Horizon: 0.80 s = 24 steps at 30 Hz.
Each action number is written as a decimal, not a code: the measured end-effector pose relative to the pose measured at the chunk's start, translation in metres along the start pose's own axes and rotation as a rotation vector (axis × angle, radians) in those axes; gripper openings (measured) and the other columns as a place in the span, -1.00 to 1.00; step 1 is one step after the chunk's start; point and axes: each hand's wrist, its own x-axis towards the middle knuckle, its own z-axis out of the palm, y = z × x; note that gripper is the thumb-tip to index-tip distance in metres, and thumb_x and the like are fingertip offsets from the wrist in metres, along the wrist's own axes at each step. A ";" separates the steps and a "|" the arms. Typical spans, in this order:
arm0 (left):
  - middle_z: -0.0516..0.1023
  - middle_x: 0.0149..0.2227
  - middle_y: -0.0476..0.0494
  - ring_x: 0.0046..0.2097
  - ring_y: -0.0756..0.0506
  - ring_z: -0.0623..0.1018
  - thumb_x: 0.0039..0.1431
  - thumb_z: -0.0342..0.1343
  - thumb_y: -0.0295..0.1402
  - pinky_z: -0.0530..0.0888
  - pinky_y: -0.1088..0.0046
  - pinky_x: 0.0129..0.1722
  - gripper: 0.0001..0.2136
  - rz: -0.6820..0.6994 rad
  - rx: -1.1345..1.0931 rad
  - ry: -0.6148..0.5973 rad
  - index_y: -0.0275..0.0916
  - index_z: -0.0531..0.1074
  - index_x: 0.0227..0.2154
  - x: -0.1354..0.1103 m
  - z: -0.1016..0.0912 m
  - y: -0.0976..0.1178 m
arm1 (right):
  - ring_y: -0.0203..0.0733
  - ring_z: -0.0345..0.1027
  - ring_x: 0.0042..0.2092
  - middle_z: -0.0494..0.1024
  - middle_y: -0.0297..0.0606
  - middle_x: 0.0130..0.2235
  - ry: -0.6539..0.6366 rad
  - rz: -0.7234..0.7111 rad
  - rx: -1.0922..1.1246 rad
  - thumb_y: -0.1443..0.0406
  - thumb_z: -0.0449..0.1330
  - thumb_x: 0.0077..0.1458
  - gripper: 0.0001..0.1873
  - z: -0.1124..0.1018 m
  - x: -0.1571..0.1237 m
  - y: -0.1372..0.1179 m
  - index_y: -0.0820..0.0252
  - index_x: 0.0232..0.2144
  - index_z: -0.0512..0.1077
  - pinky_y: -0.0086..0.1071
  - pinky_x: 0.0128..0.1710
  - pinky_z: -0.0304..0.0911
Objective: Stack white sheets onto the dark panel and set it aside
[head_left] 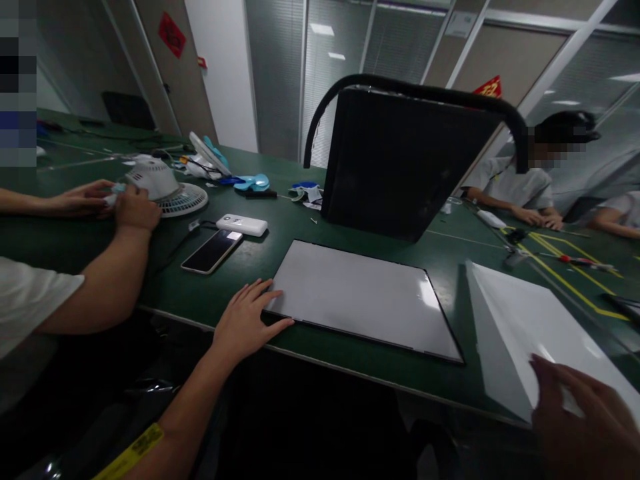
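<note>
Glass partitions with blinds close off the room behind a long green table, as the head camera shows it; on the table, near its front edge, a dark-rimmed white panel lies flat between the person's two hands. Their left hand is spread wide, fingertips and thumb on the panel's left end, gripping nothing; their right hand, blurred at the lower right, seems to pinch the near edge of a white sheet, fingers brought together; the sheet is tilted and sits just beside the panel, apart from it.

By my judgement the work is partway along: the panel is laid out flat and the sheet is clear of it; what is left seems to concern the sheet, though whether it is coming off or going on I cannot tell.

Beyond the panel a black board stands tilted beneath an arching black band; to the left lie a phone and a small white device, and past them a co-worker's hands are at a white fan.
</note>
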 end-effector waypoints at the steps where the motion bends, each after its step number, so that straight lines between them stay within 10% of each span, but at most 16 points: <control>1: 0.46 0.40 -0.32 0.44 -0.42 0.40 0.19 0.33 0.18 0.29 -0.14 0.48 -0.36 -0.005 0.006 -0.005 -0.14 0.58 0.17 0.000 -0.001 0.001 | 0.18 0.56 -0.08 0.64 -0.14 -0.01 -0.045 -0.121 0.050 0.23 0.33 0.34 -0.78 0.008 -0.001 -0.022 0.01 0.02 0.61 0.03 -0.15 0.39; 7: 0.47 0.39 -0.32 0.43 -0.39 0.42 0.20 0.31 0.18 0.29 -0.10 0.49 -0.22 -0.019 0.010 -0.010 -0.17 0.40 0.35 -0.001 -0.004 0.005 | -0.09 0.49 0.18 0.61 -0.40 0.11 -0.411 -0.642 0.453 0.41 0.19 0.40 -0.64 0.042 -0.012 -0.076 -0.04 0.14 0.53 -0.13 0.26 0.35; 14: 0.48 0.35 -0.48 0.36 -0.49 0.50 0.09 0.37 0.21 0.38 -0.13 0.42 -0.02 -0.104 0.028 0.035 -0.27 0.23 0.42 -0.002 0.003 0.003 | -0.14 0.60 -0.12 0.67 -0.37 -0.05 -0.402 -0.233 0.293 -0.03 0.07 0.51 -0.58 0.066 -0.022 -0.042 0.06 -0.07 0.61 -0.23 -0.08 0.48; 24: 0.14 0.55 -0.47 0.48 -0.48 0.32 0.12 0.35 0.22 0.38 -0.12 0.41 0.22 -0.134 -0.003 0.032 -0.15 -0.27 0.58 -0.001 0.004 0.002 | -0.02 0.60 -0.07 0.66 -0.33 0.04 -0.386 -0.006 0.106 -0.17 -0.01 0.49 -0.43 0.060 -0.032 -0.060 0.05 0.02 0.59 -0.18 -0.18 0.45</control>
